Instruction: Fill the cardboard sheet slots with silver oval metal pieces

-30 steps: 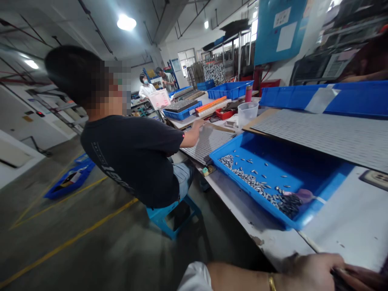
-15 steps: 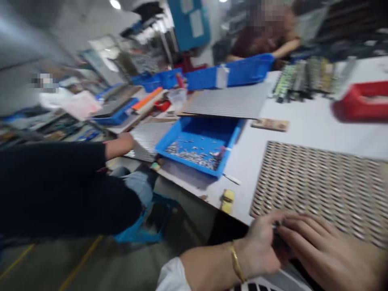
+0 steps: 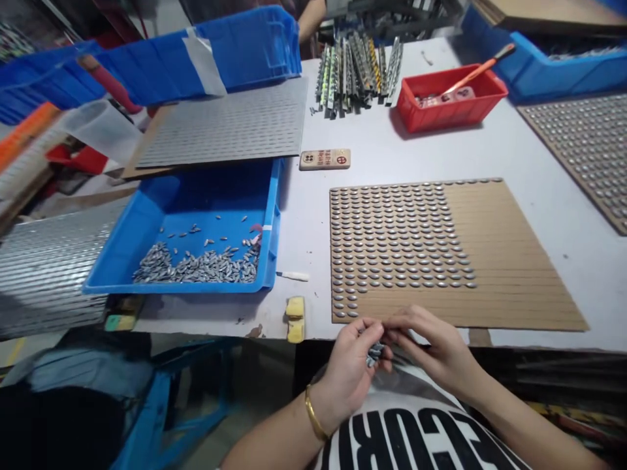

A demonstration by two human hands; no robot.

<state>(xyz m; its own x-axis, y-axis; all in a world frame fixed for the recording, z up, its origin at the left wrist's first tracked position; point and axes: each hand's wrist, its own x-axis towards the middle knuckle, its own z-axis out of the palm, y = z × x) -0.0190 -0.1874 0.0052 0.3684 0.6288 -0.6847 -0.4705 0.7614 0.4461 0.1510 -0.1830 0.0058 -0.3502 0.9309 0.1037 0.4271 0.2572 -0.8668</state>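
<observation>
We log both hands held just off the near edge of the white surface (image 3: 514, 150), above a white shirt (image 3: 406, 437) with heavy black lettering. The left hand (image 3: 345, 372), a gold bangle (image 3: 313, 421) at its wrist, has its fingers (image 3: 367, 331) curled tightly on a small cluster of silvery pointed metal studs (image 3: 375, 354). The right hand (image 3: 431, 343) has its fingers (image 3: 411, 320) drawn together against the left fingertips; we cannot tell whether they grip any studs themselves. Directly ahead lies a ribbed brown cardboard board (image 3: 514, 261), its left part set with neat rows of matching studs (image 3: 392, 241) lodged in its slots, its right part showing bare corrugated lines. To the left sits a shallow blue plastic tray (image 3: 275, 228) holding a loose heap of studs (image 3: 196, 267). Two yellow sponge blocks (image 3: 295, 318) stand on the surface between tray and board. Farther off are a wooden block (image 3: 324, 158) with a printed label, a bundle of narrow metal strips (image 3: 360, 75), and a red plastic tray (image 3: 450, 98) holding an orange-handled brush (image 3: 475, 77). A perforated grey sheet (image 3: 225, 124) lies behind the blue tray, and a second studded board (image 3: 582, 156) lies at far right.
</observation>
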